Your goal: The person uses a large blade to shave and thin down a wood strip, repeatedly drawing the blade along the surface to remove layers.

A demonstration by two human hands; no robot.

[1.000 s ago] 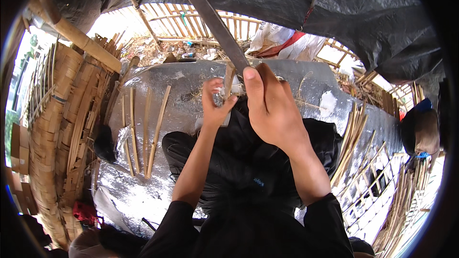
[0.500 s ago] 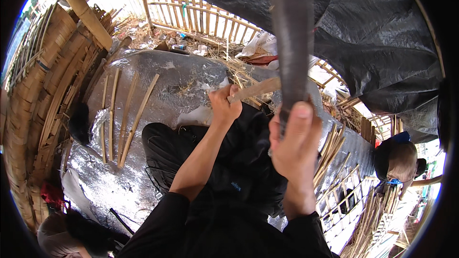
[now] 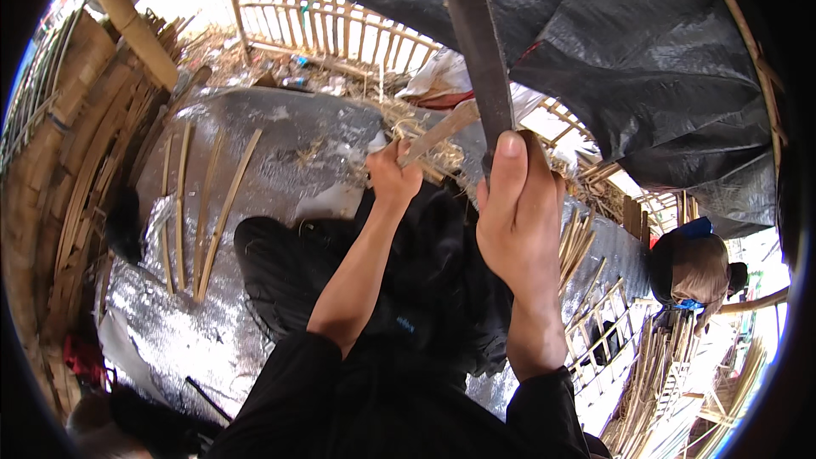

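Gripped by lower end in left hand (image 3: 393, 176), near frame centre: flat light-brown bamboo-like strip (image 3: 441, 131), long axis slanting up-right toward long dark-grey metal blade (image 3: 478, 47), clasped in right hand (image 3: 521, 212); strip-blade contact unclear

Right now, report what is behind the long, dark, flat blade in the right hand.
Behind the blade, a wrinkled black plastic sheet shows along its upper part, and a crumpled white sack lower down. Whatever the blade itself covers cannot be seen.
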